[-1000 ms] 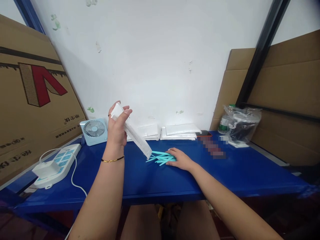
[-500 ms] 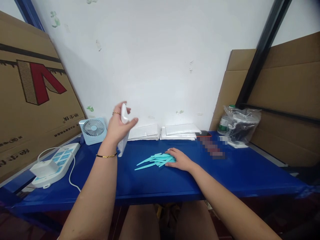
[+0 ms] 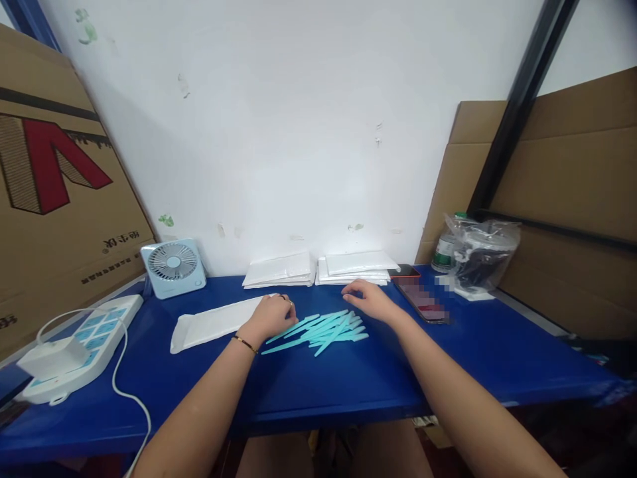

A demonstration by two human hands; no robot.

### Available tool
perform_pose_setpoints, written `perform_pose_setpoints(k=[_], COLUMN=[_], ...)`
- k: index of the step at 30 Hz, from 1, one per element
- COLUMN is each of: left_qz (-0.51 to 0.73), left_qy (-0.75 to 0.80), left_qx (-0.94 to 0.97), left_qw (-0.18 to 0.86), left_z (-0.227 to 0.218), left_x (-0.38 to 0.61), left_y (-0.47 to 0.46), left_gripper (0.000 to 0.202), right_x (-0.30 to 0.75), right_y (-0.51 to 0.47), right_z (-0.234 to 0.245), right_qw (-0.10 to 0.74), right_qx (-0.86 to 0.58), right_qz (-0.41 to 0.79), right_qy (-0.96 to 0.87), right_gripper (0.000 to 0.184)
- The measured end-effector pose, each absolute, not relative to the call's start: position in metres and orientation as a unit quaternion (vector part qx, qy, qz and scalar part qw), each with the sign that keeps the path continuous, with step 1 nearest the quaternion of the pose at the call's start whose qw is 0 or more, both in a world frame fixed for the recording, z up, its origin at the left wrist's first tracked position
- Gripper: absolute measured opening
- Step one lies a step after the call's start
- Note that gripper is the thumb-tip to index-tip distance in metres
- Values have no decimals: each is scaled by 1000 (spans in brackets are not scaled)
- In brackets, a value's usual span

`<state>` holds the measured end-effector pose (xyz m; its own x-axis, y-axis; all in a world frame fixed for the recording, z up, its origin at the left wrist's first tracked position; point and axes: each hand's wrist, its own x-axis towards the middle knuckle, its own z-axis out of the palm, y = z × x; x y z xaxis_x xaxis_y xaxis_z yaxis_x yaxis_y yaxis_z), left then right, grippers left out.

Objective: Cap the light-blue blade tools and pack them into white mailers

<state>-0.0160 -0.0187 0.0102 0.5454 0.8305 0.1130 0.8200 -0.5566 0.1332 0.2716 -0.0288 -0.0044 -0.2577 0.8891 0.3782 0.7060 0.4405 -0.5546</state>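
Observation:
A loose heap of thin, tapered teal sticks (image 3: 331, 328), some with paler ends, lies on the blue table between my hands. My left hand (image 3: 273, 315) is low at the heap's left side, over the right end of a flat white packet (image 3: 213, 324). Its fingers are curled down, and what they may hold is hidden. Just behind the heap's right part is my right hand (image 3: 369, 302), with loosely bent fingers, thumb apart and nothing visible in it.
Two stacks of white packets (image 3: 279, 271) (image 3: 355, 264) lie along the wall. At left are a small blue fan (image 3: 174, 265) and a power strip (image 3: 94, 345) with a cord. A phone (image 3: 423, 302), a bottle (image 3: 444, 252) and a bagged object (image 3: 480, 255) occupy the right side.
My left hand has come down and right, and the white packet it held raised now lies flat on the table. My right hand has lifted off the sticks, which are more spread out.

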Motion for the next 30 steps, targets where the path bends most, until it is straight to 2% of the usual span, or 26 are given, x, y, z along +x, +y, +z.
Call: perform_pose_setpoints(k=[3,6,11,15,17,21,25,30], left_qz=[40,45,90,134,153,177,177,167], left_qy=[470,481,482,446,429,420,455,457], left_qx=[881,875,866,873,879,882,863,865], left_qw=[35,44,101,142,139,121,126,122], left_z=[9,5,-8,-17,-20,-20,-17,-9], left_x=[-1,10,28,40,43,44,36,27], left_y=[-16,-7,10,14,14,16,20,13], left_gripper=[16,14,10,11,10,12,13,24], right_x=[276,275,280,281,276,273,287,287], right_y=[-9,1,1,-1,0,4,8,2], right_z=[2,-4,-21,-27,-28,-29,-29,-23], right_qw=[219,170,170,258,274,259,264,276], right_qx=[-498,-476,-457,-512,-499,-477,-513,-502], right_qz=[201,262,321,279,286,303,307,223], right_qy=[-815,-822,-812,-771,-771,-783,-757,-789], right_gripper=[17,17,21,30,33,27,29,24])
